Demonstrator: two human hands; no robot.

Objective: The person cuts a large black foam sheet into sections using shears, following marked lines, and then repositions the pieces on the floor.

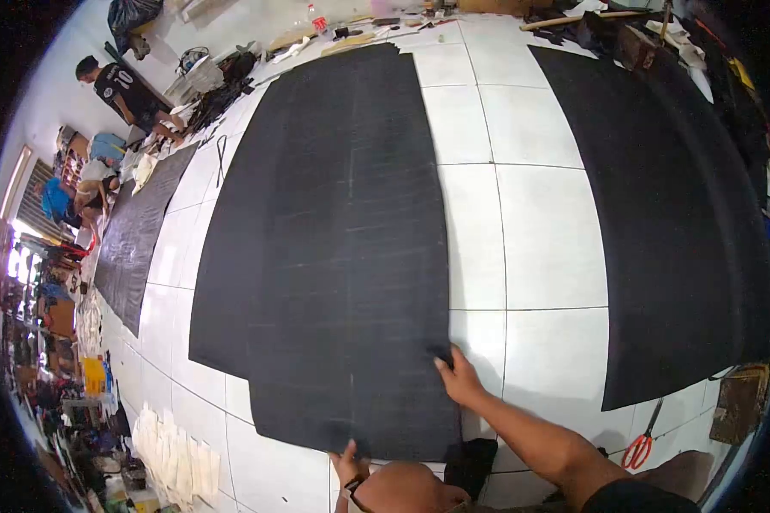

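A large black sheet [342,239] lies on the white tiled floor in front of me, with faint pale streaks on it and a notch at its near left corner. My right hand [460,380] is closed on the sheet's right edge, near its lower end. At the near edge, my left hand [348,466] pinches the sheet with the thumb on top; its other fingers are mostly hidden. Red-handled scissors [638,451] rest on the floor to the right of my right forearm.
Another black sheet [667,231] lies to the right across a strip of tiles [543,239]. A dark sheet [141,239] is at the left. Cream fabric pieces [175,457] lie at the near left. A person [124,90] stands at the far left; others crouch nearby.
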